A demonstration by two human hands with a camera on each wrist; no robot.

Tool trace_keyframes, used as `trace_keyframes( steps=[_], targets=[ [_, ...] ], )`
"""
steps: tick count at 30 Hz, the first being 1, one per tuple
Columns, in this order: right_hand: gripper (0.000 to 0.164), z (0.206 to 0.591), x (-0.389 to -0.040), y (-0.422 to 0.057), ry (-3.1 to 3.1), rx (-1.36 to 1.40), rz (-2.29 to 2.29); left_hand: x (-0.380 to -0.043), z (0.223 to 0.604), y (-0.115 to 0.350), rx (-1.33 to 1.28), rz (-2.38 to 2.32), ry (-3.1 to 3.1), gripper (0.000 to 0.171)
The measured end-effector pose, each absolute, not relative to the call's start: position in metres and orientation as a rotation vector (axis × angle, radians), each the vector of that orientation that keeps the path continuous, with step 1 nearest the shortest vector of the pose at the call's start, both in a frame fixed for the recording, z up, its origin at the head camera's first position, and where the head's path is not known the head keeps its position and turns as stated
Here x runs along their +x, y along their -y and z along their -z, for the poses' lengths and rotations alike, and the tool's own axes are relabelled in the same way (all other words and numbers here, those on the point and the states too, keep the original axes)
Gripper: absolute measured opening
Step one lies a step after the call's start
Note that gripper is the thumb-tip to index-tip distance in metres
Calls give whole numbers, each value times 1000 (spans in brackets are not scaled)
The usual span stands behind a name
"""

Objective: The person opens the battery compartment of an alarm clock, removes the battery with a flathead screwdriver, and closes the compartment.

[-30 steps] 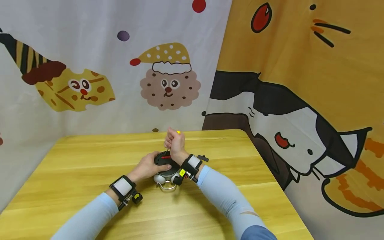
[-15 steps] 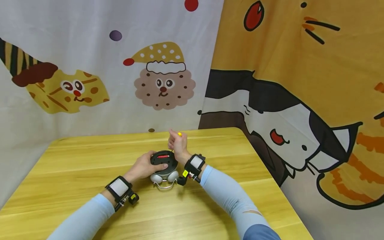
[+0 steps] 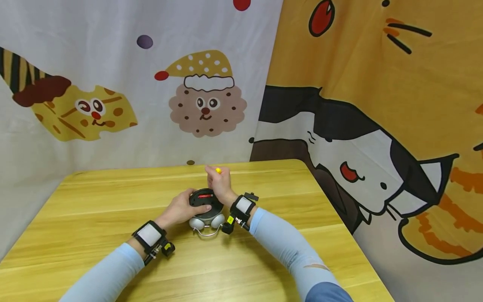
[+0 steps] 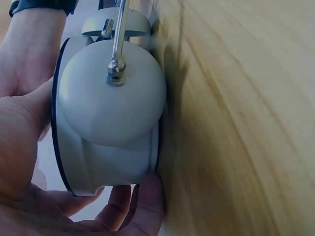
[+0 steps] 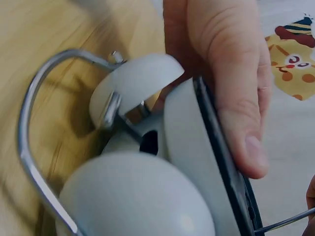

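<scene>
Head view: left hand (image 3: pixel 178 211) grips clock (image 3: pixel 212 213), right hand (image 3: pixel 222 185) clenches screwdriver (image 3: pixel 218 170); any tilt could make it slip.

Cartoon-printed drapes (image 3: pixel 256 63) bordering a wood-grained table (image 3: pixel 211 268) suggest a curtained-off corner.

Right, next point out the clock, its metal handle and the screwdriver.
Clock (image 3: pixel 207 202): head view, on its black back.
Metal handle (image 5: pixel 23 128): right wrist view, on its curved bar.
Screwdriver (image 3: pixel 218 170): head view, on its yellow end.
</scene>
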State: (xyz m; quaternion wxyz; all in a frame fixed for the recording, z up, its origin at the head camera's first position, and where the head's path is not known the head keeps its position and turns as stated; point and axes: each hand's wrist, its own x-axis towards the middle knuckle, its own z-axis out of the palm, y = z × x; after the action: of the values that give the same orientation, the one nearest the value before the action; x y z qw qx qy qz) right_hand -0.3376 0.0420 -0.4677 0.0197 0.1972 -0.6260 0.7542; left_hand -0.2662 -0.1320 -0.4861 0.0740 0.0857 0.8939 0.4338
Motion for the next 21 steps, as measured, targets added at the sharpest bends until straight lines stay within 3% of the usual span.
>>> trace_keyframes(
  steps=[7, 21],
  targets=[
    [60, 468, -344, -46, 1721, 318, -2605, -267, 485, 132, 261, -1288, -2694, 85],
    [64, 466, -349, -52, 1410, 13, -2835, -267, 486, 131, 294, -1291, -2701, 80]
  ],
)
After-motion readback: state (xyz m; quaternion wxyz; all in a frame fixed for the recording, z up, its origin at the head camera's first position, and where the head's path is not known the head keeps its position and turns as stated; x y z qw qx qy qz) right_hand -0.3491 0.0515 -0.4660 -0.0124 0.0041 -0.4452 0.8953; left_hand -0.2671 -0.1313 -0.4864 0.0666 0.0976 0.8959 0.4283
